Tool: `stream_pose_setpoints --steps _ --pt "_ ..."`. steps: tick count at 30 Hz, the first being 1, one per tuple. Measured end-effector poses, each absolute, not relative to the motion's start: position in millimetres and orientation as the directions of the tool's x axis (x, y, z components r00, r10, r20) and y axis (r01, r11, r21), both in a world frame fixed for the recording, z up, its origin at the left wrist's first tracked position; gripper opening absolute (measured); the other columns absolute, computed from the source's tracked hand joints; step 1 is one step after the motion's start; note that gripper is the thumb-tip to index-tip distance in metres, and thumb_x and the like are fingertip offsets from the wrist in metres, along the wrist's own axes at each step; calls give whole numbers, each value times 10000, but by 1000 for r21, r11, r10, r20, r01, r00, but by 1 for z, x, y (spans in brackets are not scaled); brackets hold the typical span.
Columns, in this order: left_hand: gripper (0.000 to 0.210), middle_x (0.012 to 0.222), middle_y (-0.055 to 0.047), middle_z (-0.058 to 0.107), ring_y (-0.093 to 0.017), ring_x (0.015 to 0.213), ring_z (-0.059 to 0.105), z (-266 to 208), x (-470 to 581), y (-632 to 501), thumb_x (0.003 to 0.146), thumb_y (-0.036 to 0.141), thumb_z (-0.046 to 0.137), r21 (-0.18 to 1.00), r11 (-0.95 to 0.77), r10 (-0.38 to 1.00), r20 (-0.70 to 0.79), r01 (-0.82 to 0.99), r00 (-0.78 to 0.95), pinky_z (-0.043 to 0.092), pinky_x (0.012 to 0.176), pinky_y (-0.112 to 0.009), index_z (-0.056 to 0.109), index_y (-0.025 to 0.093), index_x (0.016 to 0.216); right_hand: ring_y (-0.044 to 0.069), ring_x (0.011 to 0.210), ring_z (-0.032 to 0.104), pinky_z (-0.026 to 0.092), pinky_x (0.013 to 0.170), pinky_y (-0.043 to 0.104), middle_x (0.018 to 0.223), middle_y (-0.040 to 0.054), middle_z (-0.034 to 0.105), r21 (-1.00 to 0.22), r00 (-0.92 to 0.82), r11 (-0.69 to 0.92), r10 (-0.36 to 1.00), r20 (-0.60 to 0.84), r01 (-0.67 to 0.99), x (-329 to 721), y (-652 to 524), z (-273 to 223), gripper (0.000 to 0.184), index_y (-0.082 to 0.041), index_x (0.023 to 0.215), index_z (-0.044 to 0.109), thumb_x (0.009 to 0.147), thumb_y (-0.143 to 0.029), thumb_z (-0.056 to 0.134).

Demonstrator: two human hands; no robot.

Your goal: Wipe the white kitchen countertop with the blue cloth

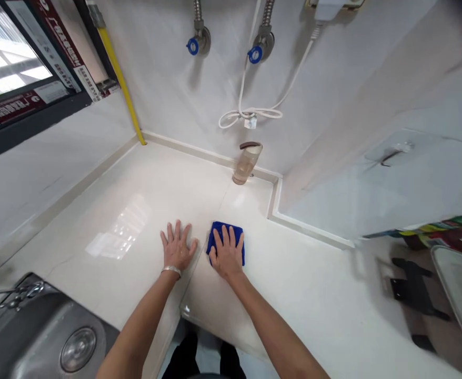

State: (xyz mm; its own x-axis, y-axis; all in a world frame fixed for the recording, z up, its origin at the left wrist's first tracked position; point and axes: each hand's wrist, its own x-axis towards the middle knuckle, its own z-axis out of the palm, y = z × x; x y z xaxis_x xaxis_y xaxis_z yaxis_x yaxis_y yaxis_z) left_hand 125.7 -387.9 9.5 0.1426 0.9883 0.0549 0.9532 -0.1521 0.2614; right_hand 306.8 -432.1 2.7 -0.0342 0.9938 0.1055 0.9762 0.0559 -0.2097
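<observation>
A folded blue cloth (237, 231) lies on the pale glossy countertop (168, 173). My right hand (228, 253) rests flat on top of it with the fingers stretched out, pressing it to the surface. Just to the left, my left hand (178, 248) lies palm down on the bare counter, its fingers spread and nothing under it that I can see. A bracelet circles my left wrist. Against the back wall, beyond the cloth, stands a clear pitcher (247, 164) with a brown rim, partly filled with liquid.
A steel sink (37, 337) sits at the lower left. A raised edge strip (313, 230) follows the wall and steps forward at the right. A bundled white cord (250, 113) hangs above the pitcher. At far right is a black bracket (416, 289) beside a pale-topped object.
</observation>
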Motion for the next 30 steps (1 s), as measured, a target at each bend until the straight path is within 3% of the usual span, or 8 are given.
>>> stream_pose_setpoints --steps 4,7,18,26,28,30 --pt "641 1657 -121 213 -405 1528 36 9 125 -389 945 527 393 251 -151 988 51 956 143 52 1192 -677 379 240 1518 364 1508 81 -9 1183 669 1652 104 164 -239 -105 116 993 60 964 300 -509 6 678 -248 1560 250 949 -462 449" --pt "651 1661 -126 197 -407 1527 11 7 125 -387 948 533 371 269 -163 987 52 949 155 34 1186 -684 367 229 1523 349 1512 77 13 1191 663 1655 83 156 -203 -63 69 997 37 977 313 -563 3 687 -260 1560 248 932 -431 469" --pt "688 1666 -127 174 -430 1517 8 4 125 -384 948 579 282 280 -193 981 32 941 192 16 1186 -677 328 231 1539 300 1489 203 100 1202 606 1595 89 330 48 461 -465 884 71 884 441 -741 -24 593 -213 1511 378 932 -323 306" --pt "667 1659 -140 193 -429 1518 5 1 125 -386 949 553 310 297 -194 981 81 935 178 26 1177 -688 354 225 1528 360 1404 356 128 1138 700 1477 197 465 -49 799 -842 490 348 537 451 -755 -40 600 -142 1466 445 951 -340 208" --pt "666 1656 -147 199 -429 1518 0 0 125 -387 947 545 314 307 -198 979 104 931 174 13 1178 -688 363 214 1523 384 1402 349 111 1132 718 1469 220 466 -44 808 -850 480 341 524 425 -738 -41 604 -115 1461 449 954 -340 208" --pt "669 1655 -149 200 -432 1516 -7 -1 125 -386 948 544 307 318 -203 978 118 926 174 2 1176 -690 367 204 1521 390 1416 326 94 1146 710 1488 218 448 -18 772 -801 570 283 598 394 -718 -39 601 -102 1460 447 959 -341 218"
